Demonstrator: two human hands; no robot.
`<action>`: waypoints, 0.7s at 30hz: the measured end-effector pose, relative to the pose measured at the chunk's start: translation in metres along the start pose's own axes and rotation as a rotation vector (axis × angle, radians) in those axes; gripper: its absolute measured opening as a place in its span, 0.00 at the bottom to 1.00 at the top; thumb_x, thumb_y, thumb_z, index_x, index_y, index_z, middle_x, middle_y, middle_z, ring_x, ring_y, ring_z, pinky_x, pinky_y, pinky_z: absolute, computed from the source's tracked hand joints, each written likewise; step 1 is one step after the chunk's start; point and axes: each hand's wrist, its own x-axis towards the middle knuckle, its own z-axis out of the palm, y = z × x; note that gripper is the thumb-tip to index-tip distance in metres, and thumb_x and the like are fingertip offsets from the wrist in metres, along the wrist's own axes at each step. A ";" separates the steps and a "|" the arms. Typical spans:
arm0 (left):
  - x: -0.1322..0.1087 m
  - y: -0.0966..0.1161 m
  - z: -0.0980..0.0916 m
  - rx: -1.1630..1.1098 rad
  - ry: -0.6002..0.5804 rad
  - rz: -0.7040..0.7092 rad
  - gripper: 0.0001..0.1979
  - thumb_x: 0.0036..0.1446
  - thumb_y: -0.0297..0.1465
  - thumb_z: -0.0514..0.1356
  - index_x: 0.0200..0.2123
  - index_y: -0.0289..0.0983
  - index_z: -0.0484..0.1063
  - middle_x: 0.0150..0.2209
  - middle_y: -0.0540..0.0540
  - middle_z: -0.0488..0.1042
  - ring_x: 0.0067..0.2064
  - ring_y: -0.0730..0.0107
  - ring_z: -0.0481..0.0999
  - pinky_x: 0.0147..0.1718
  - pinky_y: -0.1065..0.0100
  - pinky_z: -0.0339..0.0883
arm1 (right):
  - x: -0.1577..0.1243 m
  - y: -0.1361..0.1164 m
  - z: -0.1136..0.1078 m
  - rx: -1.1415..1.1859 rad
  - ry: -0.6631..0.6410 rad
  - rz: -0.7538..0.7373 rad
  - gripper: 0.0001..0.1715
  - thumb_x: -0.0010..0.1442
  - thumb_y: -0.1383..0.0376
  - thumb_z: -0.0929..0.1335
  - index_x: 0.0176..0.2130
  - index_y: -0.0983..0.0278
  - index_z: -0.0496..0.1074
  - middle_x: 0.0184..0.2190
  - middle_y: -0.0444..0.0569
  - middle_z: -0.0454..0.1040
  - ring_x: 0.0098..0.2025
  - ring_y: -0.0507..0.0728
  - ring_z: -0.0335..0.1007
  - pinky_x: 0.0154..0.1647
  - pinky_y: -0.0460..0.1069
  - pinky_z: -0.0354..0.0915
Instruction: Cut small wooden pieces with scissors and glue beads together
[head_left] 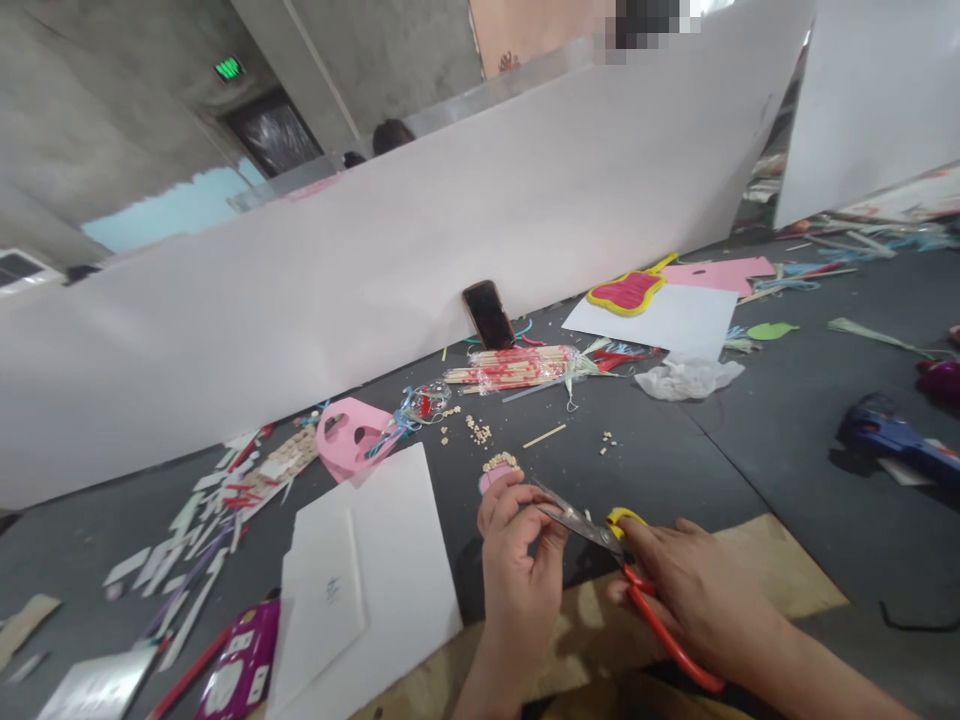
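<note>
On the dark work mat (pixel 660 480), a wrapped bundle of wooden sticks (pixel 510 368) is left whole, while small wooden chips (pixel 478 430) are already scattered and a pink foam piece (pixel 491 480) carries some. Orange-handled scissors (pixel 581 522) are gripped through the loops by the right hand (pixel 697 590). Beside the blades, the fingers of the left hand (pixel 517 570) are pinched narrow; what they hold cannot be told.

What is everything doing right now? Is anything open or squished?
Scissors: blades a little open
Right hand: gripping the scissors
Left hand: pinching a small pink piece
Phone: leaning on a white board, screen dark
Sticks: bundled and wrapped
White wrapper: crumpled
</note>
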 end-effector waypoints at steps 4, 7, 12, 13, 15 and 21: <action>0.000 0.001 0.003 0.014 0.020 -0.019 0.09 0.59 0.28 0.56 0.27 0.37 0.72 0.37 0.43 0.73 0.53 0.57 0.66 0.52 0.51 0.63 | -0.002 0.002 0.005 -0.096 0.060 -0.033 0.16 0.63 0.53 0.61 0.39 0.63 0.65 0.19 0.45 0.75 0.19 0.59 0.70 0.22 0.50 0.51; -0.002 0.001 0.003 0.011 0.027 -0.023 0.08 0.59 0.28 0.55 0.28 0.37 0.71 0.38 0.42 0.72 0.53 0.57 0.66 0.52 0.51 0.63 | -0.003 0.001 0.007 -0.139 0.057 -0.002 0.19 0.63 0.50 0.60 0.34 0.62 0.66 0.16 0.45 0.73 0.18 0.59 0.68 0.19 0.49 0.47; -0.002 0.001 0.000 -0.003 -0.006 -0.020 0.07 0.58 0.28 0.55 0.30 0.37 0.72 0.39 0.42 0.72 0.54 0.56 0.66 0.54 0.50 0.61 | -0.002 -0.001 0.002 -0.089 0.059 0.020 0.16 0.61 0.51 0.62 0.36 0.62 0.66 0.18 0.44 0.74 0.20 0.59 0.69 0.21 0.49 0.49; -0.002 0.001 0.000 -0.005 -0.012 -0.018 0.07 0.58 0.28 0.55 0.30 0.38 0.72 0.39 0.42 0.72 0.54 0.56 0.66 0.54 0.49 0.61 | -0.001 -0.001 0.001 -0.061 0.052 0.019 0.16 0.60 0.52 0.63 0.37 0.62 0.65 0.20 0.45 0.74 0.21 0.58 0.70 0.22 0.49 0.51; -0.002 0.000 0.000 -0.010 -0.015 -0.020 0.08 0.59 0.28 0.55 0.30 0.38 0.72 0.39 0.42 0.73 0.54 0.56 0.66 0.54 0.49 0.60 | 0.001 -0.001 -0.003 0.000 0.020 0.026 0.15 0.57 0.54 0.65 0.39 0.62 0.65 0.23 0.46 0.75 0.24 0.58 0.72 0.25 0.49 0.54; -0.001 0.000 0.001 -0.067 -0.040 -0.053 0.10 0.60 0.29 0.54 0.28 0.38 0.72 0.37 0.43 0.73 0.55 0.57 0.65 0.54 0.51 0.61 | 0.003 -0.002 -0.011 0.080 -0.075 0.052 0.15 0.54 0.54 0.67 0.35 0.61 0.62 0.28 0.48 0.75 0.29 0.60 0.73 0.30 0.50 0.56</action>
